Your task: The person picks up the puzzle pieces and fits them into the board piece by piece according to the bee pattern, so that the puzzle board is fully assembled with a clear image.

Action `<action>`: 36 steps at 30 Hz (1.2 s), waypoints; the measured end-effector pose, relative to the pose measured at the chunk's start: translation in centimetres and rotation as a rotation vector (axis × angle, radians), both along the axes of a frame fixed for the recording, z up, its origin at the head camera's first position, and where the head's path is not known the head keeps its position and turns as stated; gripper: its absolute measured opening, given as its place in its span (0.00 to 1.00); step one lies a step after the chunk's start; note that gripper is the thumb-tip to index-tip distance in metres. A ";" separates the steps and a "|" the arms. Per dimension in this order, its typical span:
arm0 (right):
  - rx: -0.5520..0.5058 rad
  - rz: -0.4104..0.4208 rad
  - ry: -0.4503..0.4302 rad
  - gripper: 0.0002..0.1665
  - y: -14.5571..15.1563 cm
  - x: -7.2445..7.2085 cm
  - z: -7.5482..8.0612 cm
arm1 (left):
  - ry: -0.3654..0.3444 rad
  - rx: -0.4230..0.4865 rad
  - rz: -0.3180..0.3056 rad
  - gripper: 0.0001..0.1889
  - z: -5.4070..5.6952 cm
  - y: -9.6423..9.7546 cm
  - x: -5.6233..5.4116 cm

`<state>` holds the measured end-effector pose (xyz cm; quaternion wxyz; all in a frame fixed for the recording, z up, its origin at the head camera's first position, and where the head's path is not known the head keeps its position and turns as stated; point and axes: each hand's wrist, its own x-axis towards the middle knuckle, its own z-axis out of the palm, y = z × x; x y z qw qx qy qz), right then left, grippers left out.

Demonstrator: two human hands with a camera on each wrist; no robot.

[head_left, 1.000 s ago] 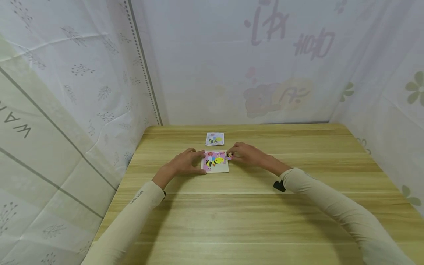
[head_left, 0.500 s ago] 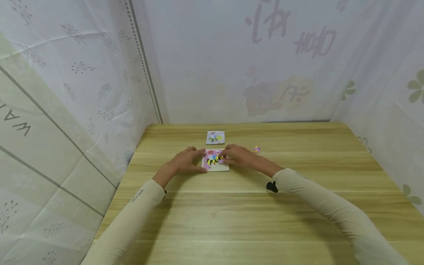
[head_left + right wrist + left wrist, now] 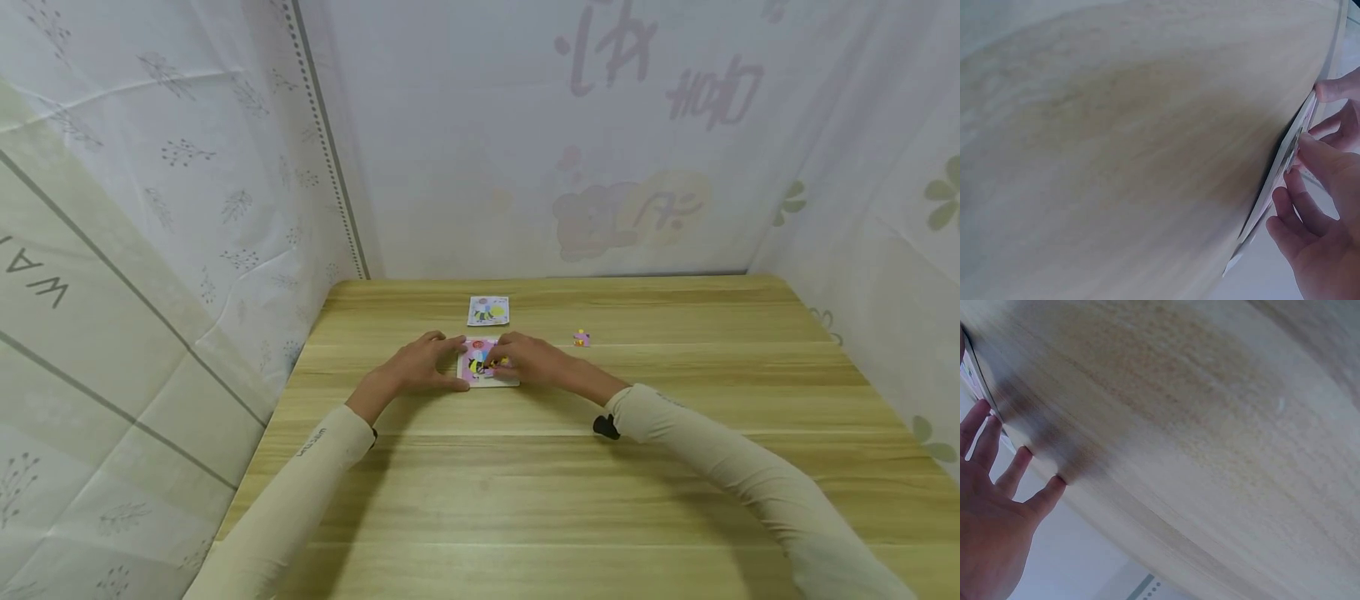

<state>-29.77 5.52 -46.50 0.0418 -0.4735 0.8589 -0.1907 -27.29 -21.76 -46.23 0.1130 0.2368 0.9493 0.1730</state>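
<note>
A small jigsaw board [image 3: 483, 383] with a pink picture of a yellow-and-black bee lies flat on the table. My left hand [image 3: 418, 367] is at its left side, index fingertip by the back corner and thumb at the front corner. In the left wrist view, the fingers of that hand [image 3: 997, 506] are spread and nearly straight, fingertips on the tabletop. Over the board's right half, my right hand [image 3: 536, 360] pinches a small jigsaw piece, mostly hidden by the fingers. The right wrist view shows the right hand's thumb and index finger close together at the board [image 3: 1269, 181].
Behind the board lies a card [image 3: 488, 311] with the same bee picture. One loose pink-and-yellow jigsaw piece [image 3: 582, 338] sits to the right. The wooden table [image 3: 480, 500] ends at patterned curtains [image 3: 480, 167] behind and at both sides.
My right hand has moved left with the jigsaw piece, from the board's right edge to over its picture. The loose piece on the right has come into view. The left hand stays put.
</note>
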 end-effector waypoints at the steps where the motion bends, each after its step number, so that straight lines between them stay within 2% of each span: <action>1: 0.003 0.000 -0.001 0.11 -0.1 0.1 0.0 | 0.000 0.000 0.000 0.52 0.0 0.0 0.0; 15: 0.044 0.009 0.025 0.12 -0.8 0.4 -0.3 | 0.000 0.000 -0.013 0.50 0.0 0.1 0.0; 36: 0.058 0.009 -0.003 0.14 -1.1 1.2 -0.1 | 0.002 -0.003 -0.021 0.48 0.0 -0.1 0.1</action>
